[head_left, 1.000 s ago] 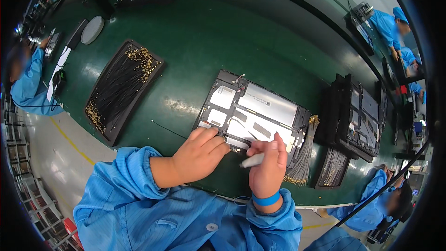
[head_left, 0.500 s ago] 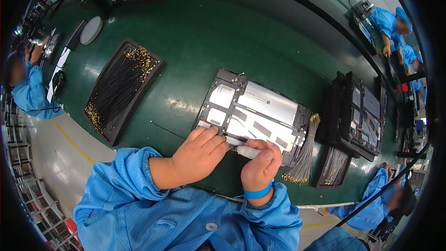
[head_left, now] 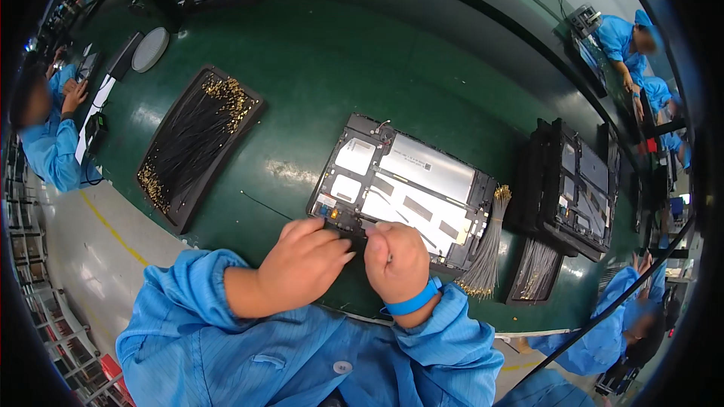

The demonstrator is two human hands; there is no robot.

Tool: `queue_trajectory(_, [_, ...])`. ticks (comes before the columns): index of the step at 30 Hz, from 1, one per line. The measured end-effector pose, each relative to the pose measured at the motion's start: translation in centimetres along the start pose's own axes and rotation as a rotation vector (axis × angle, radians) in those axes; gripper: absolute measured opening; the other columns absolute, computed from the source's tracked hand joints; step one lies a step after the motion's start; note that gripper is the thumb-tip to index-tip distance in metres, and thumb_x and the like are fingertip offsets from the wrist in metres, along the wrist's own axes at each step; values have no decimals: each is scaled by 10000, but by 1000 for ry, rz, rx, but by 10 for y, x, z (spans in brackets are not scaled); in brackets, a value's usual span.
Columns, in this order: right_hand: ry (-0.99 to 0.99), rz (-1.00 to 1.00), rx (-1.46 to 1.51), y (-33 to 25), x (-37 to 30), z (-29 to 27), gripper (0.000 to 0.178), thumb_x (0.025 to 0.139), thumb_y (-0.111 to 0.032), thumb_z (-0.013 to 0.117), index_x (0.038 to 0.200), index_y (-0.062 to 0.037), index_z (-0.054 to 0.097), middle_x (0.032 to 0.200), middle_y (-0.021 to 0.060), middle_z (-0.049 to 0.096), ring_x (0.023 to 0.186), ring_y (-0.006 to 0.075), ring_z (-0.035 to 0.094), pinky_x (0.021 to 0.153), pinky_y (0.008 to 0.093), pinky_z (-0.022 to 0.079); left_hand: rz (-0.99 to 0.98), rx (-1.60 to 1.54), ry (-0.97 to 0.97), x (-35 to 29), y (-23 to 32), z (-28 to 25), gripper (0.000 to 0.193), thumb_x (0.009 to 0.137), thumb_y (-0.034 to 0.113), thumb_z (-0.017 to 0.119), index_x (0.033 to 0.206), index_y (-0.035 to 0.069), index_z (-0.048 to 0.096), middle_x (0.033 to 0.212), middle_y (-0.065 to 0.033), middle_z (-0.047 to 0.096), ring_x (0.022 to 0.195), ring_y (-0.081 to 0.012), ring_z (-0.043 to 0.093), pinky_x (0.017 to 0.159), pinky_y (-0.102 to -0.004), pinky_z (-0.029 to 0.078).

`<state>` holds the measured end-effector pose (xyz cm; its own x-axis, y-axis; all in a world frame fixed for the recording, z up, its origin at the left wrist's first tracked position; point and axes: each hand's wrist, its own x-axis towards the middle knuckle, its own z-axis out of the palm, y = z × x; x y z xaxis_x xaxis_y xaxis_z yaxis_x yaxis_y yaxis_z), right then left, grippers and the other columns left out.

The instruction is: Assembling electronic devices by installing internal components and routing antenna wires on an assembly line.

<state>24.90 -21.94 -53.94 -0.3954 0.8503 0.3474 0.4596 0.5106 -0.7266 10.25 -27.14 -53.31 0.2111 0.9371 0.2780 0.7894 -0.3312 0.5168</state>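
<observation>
A tablet-like device body (head_left: pixel 430 163) with its inside exposed lies on the green bench in front of me. At its near edge is my left hand (head_left: pixel 302 264), fingers curled together and pointing at the frame. A thin black cable (head_left: pixel 264 206) with a small end runs from the bench into this hand, where the rest of it is hidden. My right hand (head_left: pixel 396 261), with a blue wristband, is closed in a fist close beside the left one, thumb on top. Whatever it grips is hidden by the fingers.
A black tray (head_left: pixel 197 143) of black cables with gold ends stands left. Right of the device are a bundle of grey cables (head_left: pixel 490 245), a small tray (head_left: pixel 535 275) and a stack of device bodies (head_left: pixel 577 185). Co-workers in blue sit on both sides.
My right hand has turned and closed beside the left; the white tool it held no longer shows. My left hand has shifted slightly left and down. The device body has moved slightly left.
</observation>
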Motion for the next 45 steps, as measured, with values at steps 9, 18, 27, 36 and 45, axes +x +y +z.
queue_trajectory(9, [368, 636, 801, 18, 0, -3, 430, 874, -388, 319, 1100, -23, 301, 753, 128, 529, 559, 201, 530, 453, 277, 435, -1321, -1408, 353, 1, -30, 0, 226, 824, 262, 495, 888, 46, 485, 719, -8, 480, 572, -86, 481, 493, -220, 424])
queue_trajectory(18, [348, 606, 851, 16, 2, 3, 364, 896, -288, 317, 1127, -8, 302, 779, 130, 546, 578, 172, 519, 532, 277, 436, -1226, -1191, -483, -13, 1, -12, 341, 841, 231, 472, 1094, 3, 454, 725, -10, 493, 594, -74, 485, 493, -190, 411])
queue_trajectory(27, [-362, 539, 397, 23, 25, -3, 347, 781, -178, 494, 1078, 0, 481, 741, 113, 585, 668, 169, 567, 587, 276, 451, -1162, -1172, -516, 12, -12, 6, 250, 834, 262, 482, 818, 19, 537, 699, -18, 508, 581, -86, 486, 496, -203, 417])
queue_trajectory(36, [-140, 432, 84, 12, 20, -4, 183, 787, -168, 446, 827, -20, 545, 740, 181, 569, 686, 326, 553, 622, 378, 442, -1172, -1322, -499, 2, -28, 12, 300, 851, 306, 447, 885, 14, 511, 708, -58, 545, 560, -128, 541, 461, -227, 439])
queue_trajectory(45, [426, 832, -470, 30, -133, -98, 230, 753, -135, 566, 896, 45, 562, 810, 181, 563, 753, 297, 543, 669, 328, 444, -1282, -1404, -363, 9, -21, 9, 450, 854, 419, 359, 920, -13, 465, 723, -82, 541, 581, -171, 550, 519, -310, 493])
